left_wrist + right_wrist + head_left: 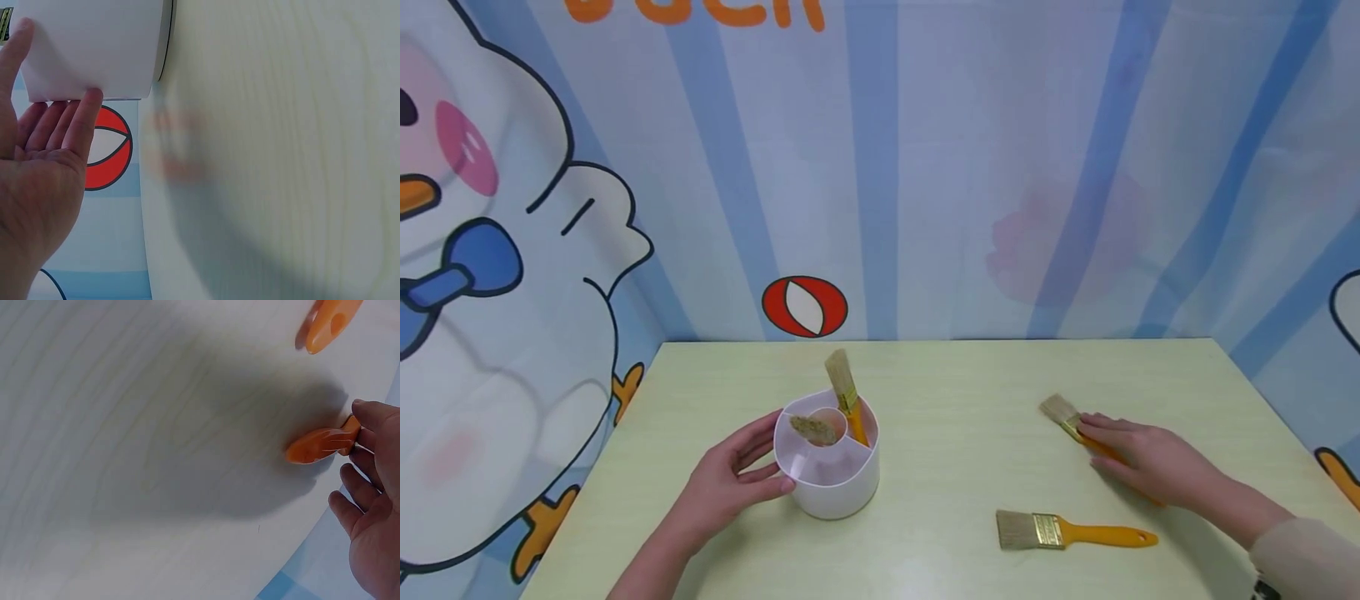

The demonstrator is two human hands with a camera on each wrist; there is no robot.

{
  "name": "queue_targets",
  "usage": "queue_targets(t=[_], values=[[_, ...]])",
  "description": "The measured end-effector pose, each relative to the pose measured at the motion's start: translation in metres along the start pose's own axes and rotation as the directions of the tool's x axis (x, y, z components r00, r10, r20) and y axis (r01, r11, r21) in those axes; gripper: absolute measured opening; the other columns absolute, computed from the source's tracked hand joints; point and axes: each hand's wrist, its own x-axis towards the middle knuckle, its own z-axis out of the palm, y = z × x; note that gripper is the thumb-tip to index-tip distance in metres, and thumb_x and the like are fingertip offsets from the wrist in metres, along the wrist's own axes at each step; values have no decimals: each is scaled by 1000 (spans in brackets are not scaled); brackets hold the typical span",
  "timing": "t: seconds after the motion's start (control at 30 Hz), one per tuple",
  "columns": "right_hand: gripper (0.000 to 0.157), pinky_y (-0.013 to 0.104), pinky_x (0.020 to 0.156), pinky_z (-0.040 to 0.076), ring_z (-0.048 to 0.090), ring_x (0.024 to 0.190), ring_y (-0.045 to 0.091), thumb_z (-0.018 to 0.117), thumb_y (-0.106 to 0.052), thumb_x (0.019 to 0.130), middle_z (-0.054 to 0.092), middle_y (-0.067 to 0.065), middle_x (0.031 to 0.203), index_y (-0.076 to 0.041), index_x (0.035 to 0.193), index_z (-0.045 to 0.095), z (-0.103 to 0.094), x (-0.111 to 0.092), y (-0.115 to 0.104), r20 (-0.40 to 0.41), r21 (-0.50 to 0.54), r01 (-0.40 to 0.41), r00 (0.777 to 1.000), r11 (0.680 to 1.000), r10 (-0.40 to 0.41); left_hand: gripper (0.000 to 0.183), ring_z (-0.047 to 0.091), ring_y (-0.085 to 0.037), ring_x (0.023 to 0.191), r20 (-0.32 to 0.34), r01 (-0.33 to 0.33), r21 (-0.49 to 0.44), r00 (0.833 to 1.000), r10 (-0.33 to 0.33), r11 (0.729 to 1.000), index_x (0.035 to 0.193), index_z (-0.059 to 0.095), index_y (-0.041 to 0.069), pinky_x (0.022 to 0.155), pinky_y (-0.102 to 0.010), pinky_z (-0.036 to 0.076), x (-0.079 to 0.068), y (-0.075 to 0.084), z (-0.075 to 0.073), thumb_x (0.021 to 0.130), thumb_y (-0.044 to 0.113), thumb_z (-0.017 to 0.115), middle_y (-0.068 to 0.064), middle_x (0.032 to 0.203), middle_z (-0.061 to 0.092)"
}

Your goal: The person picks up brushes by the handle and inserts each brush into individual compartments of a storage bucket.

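Observation:
My left hand [730, 475] holds the side of a white round divided holder [842, 497], thumb at the near rim and fingers behind. The left wrist view shows the fingertips against its smooth wall. One paintbrush [842, 379] leans bristles-up in a compartment; the bristles of a second brush [814, 429] show over the middle ring. At the right, my right hand [1157, 458] pinches the yellow-orange handle of another paintbrush [1060, 410], its bristles pointing away to the left. In the right wrist view, the handle end [315, 447] sticks out from between thumb and fingers.
A further paintbrush [1075, 532] lies flat nearer the front, bristles to the left. The pale wooden table [940, 392] ends at the back against a blue-striped cartoon cloth [940, 167].

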Motion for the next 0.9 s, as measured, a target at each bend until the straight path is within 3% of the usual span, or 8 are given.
queue_targets(t=[0.43,0.53,0.77,0.9], values=[[46,57,101,59,63,133,39,76,-22,101,64,15,149,-7,144,68,6,23,-13,-52,6,151,987,988,-151,92,47,-36,151,-11,1,-14,1000,-1,1000,162,46,16,105,-35,58,-2,0,2,84,20,95,-11,165,48],[48,59,102,58,64,132,41,76,-23,101,63,17,150,-6,145,67,5,26,-17,-50,48,120,992,992,-118,92,47,-37,151,-9,-3,-12,1000,3,1000,162,46,15,105,-36,58,-2,-1,2,84,20,94,-12,165,48],[54,66,105,54,64,128,49,79,-27,98,63,27,144,4,141,66,5,23,-18,-73,120,-34,996,992,43,92,46,-36,151,-5,-9,-13,1000,9,1000,162,46,16,106,-36,57,-2,-2,1,84,20,94,-11,164,48],[51,66,105,53,65,126,49,79,-26,99,65,27,141,4,139,68,10,22,-15,-77,138,-58,995,989,69,91,46,-37,151,5,-30,-21,1000,30,999,162,45,13,106,-37,57,-2,-1,0,85,18,93,-13,164,48]])
